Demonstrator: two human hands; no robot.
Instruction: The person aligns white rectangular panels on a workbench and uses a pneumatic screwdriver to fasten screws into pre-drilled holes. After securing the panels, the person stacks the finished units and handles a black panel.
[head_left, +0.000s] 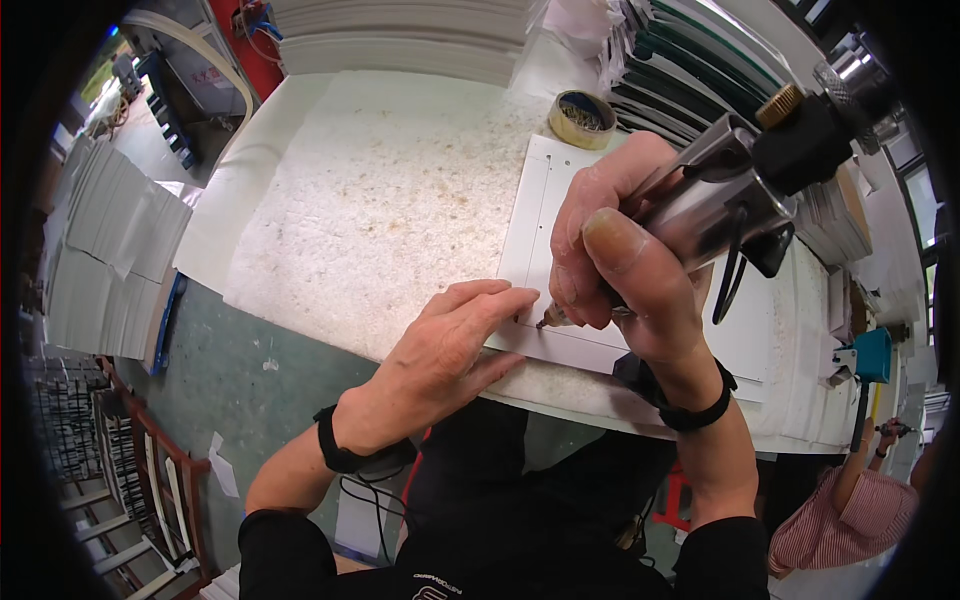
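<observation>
My right hand (640, 260) is wrapped round a silver cylindrical power tool (715, 205) with a black fitting and a brass knob at its upper end. The narrow tip of the tool points down at a white board (560, 350) near its front left corner, on or just above the surface. Thin lines and several small dark dots mark the board. My left hand (450, 335) lies at that same corner with its fingers stretched out, the index fingertip close to the tool's tip and the thumb along the front edge.
Beyond the board stands a round tub (582, 120) of small metal pieces on the worn white work surface (370, 190). Stacked sheets (400, 40) rise at the back, with dark green ones (690, 60) to the right. Another person in a striped shirt (845, 515) is at lower right.
</observation>
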